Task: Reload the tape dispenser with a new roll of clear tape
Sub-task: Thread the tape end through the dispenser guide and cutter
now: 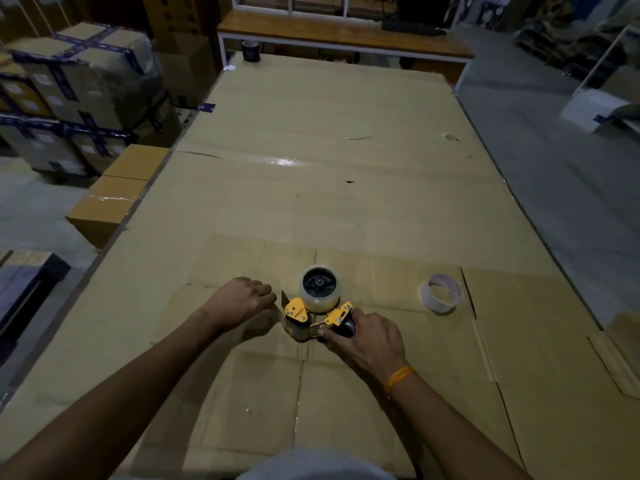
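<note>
1. The right hand point(363, 337) was closed around the black handle of the tape dispenser point(313, 315), its thumb pressed along the metal frame near the handle's base.
2. The left hand point(239, 299) was curled shut just left of the dispenser's front end, its fingertips pinching what looked like a clear strip of tape drawn from the nose; the strip itself was too faint to be sure of.
3. The tape dispenser lay between the two hands on a flattened cardboard sheet point(263, 393). It had yellow side plates with small bolts, a black handle and a metal blade tab poking out on the left-hand side.
4. A clear tape roll point(320, 287) sat on the dispenser's black hub, just beyond the hands, glossy and nearly full.
5. To the right of the right hand, well apart from it, a thin tape roll point(441, 293) with a pale printed core stood tilted on the cardboard, almost used up.
6. The tabletop point(329, 188) beyond the hands was covered in brown cardboard, with a shiny taped seam across it.
7. At the far edge, well beyond the left hand, stood a dark tape roll point(251, 50).
8. Left of the left arm, below the tabletop's edge, was a plain brown carton point(114, 199), and further off stacked boxes point(69, 95) bound with dark blue tape.
</note>
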`<state>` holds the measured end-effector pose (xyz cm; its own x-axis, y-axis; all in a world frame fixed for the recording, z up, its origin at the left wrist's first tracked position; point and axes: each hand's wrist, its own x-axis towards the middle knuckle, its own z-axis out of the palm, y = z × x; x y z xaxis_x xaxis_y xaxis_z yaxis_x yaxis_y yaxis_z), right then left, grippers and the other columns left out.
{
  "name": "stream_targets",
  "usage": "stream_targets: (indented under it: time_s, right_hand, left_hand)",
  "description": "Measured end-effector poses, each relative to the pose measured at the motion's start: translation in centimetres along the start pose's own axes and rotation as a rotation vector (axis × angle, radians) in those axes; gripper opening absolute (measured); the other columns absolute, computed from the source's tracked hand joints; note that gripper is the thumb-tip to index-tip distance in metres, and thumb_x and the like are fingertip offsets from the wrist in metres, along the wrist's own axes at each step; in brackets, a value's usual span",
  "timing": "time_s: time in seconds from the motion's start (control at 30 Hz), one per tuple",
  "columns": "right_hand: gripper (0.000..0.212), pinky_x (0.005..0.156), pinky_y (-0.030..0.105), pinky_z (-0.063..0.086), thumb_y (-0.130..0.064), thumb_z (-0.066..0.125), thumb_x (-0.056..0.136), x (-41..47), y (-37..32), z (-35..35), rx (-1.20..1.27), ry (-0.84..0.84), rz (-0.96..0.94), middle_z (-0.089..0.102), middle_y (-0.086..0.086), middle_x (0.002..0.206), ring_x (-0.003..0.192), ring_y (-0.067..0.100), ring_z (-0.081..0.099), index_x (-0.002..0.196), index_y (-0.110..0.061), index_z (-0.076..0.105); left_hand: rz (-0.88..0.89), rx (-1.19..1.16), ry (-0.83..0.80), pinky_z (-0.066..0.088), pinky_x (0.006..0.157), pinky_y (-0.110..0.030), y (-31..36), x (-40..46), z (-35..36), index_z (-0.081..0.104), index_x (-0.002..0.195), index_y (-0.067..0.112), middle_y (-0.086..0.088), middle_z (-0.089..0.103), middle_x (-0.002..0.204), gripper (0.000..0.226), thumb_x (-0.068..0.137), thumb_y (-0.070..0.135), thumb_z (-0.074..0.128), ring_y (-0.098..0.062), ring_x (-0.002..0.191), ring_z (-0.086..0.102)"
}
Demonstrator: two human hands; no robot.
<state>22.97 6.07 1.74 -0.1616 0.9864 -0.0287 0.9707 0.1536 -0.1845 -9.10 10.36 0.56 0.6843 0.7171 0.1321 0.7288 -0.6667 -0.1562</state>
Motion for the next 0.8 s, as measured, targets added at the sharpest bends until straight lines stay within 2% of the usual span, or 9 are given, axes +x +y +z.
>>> stream_targets:
  time_s: [0.07, 0.2, 0.27, 0.33, 0.43, 0.53, 0.67, 0.8]
  right_hand:
    - [0.089, 0.071, 0.033, 0.052, -0.107, 0.028, 0.075, 0.1, 0.2, 0.1, -0.003, 0.001, -0.013, 0.071, -0.004, 0.085, 0.075, 0.017, 0.063, 0.105, -0.032, 0.064]
    - [0.087, 0.073, 0.033, 0.056, -0.105, 0.032, 0.075, 0.4, 0.7, 0.2, 0.014, -0.002, -0.041, 0.073, -0.005, 0.086, 0.078, 0.015, 0.067, 0.106, -0.032, 0.067]
    - [0.085, 0.069, 0.032, 0.052, -0.104, 0.036, 0.076, 0.5, 0.8, 0.1, 0.01, 0.002, -0.057, 0.073, -0.005, 0.087, 0.078, 0.015, 0.066, 0.107, -0.032, 0.068]
    - [0.084, 0.068, 0.031, 0.05, -0.103, 0.036, 0.076, 0.5, 0.8, 0.0, 0.007, 0.009, -0.071, 0.073, -0.005, 0.087, 0.078, 0.015, 0.066, 0.106, -0.032, 0.068]
    - [0.082, 0.068, 0.032, 0.046, -0.103, 0.037, 0.077, 0.5, 0.9, 0.0, 0.006, 0.009, -0.076, 0.072, -0.006, 0.086, 0.078, 0.015, 0.065, 0.105, -0.032, 0.067]
    - [0.082, 0.068, 0.033, 0.045, -0.103, 0.037, 0.078, 0.5, 1.0, 0.1, -0.005, 0.006, -0.076, 0.071, -0.005, 0.085, 0.078, 0.016, 0.065, 0.104, -0.031, 0.066]
    - [0.081, 0.069, 0.033, 0.047, -0.102, 0.038, 0.079, 0.4, 1.0, 0.2, -0.001, -0.005, -0.085, 0.073, -0.006, 0.088, 0.075, 0.013, 0.062, 0.107, -0.032, 0.066]
    - [0.076, 0.068, 0.032, 0.035, -0.096, 0.043, 0.084, 0.4, 1.1, -0.2, -0.017, -0.027, -0.116, 0.071, -0.004, 0.089, 0.072, 0.014, 0.051, 0.11, -0.027, 0.065]
  left_hand:
    - [0.007, 0.014, 0.022, 0.057, 0.053, -0.035, -0.2, 0.2, -0.2, 0.072, 0.09, 0.014, -0.004, 0.069, 0.077, 0.01, 0.089, 0.024, 0.073, -0.024, 0.061, 0.066]
    - [0.072, 0.039, 0.083, 0.054, 0.049, -0.035, -0.7, 0.9, 0.0, 0.068, 0.082, 0.014, -0.004, 0.065, 0.072, 0.026, 0.095, 0.028, 0.05, -0.025, 0.057, 0.063]
    - [0.118, 0.044, 0.081, 0.053, 0.05, -0.035, -1.0, 1.2, 0.2, 0.066, 0.083, 0.014, -0.005, 0.064, 0.072, 0.02, 0.095, 0.025, 0.056, -0.026, 0.057, 0.063]
    - [0.161, 0.062, 0.039, 0.053, 0.052, -0.035, -1.2, 1.7, 0.2, 0.067, 0.084, 0.014, -0.004, 0.065, 0.073, 0.01, 0.091, 0.022, 0.071, -0.024, 0.058, 0.063]
    - [0.205, 0.073, 0.001, 0.053, 0.054, -0.034, -1.5, 2.6, -0.1, 0.07, 0.087, 0.015, -0.003, 0.066, 0.074, 0.014, 0.085, 0.021, 0.083, -0.022, 0.06, 0.063]
    - [0.251, 0.089, 0.02, 0.053, 0.053, -0.033, -1.8, 3.1, 0.2, 0.069, 0.086, 0.015, -0.003, 0.066, 0.073, 0.013, 0.089, 0.025, 0.077, -0.023, 0.058, 0.063]
    - [0.258, 0.09, 0.042, 0.054, 0.051, -0.034, -2.4, 3.9, 0.1, 0.065, 0.08, 0.016, -0.003, 0.064, 0.072, 0.033, 0.099, 0.039, 0.051, -0.024, 0.058, 0.064]
    - [0.37, 0.095, 0.001, 0.053, 0.054, -0.035, -2.6, 4.8, -0.4, 0.066, 0.081, 0.017, -0.002, 0.064, 0.077, 0.024, 0.098, 0.034, 0.068, -0.023, 0.061, 0.063]
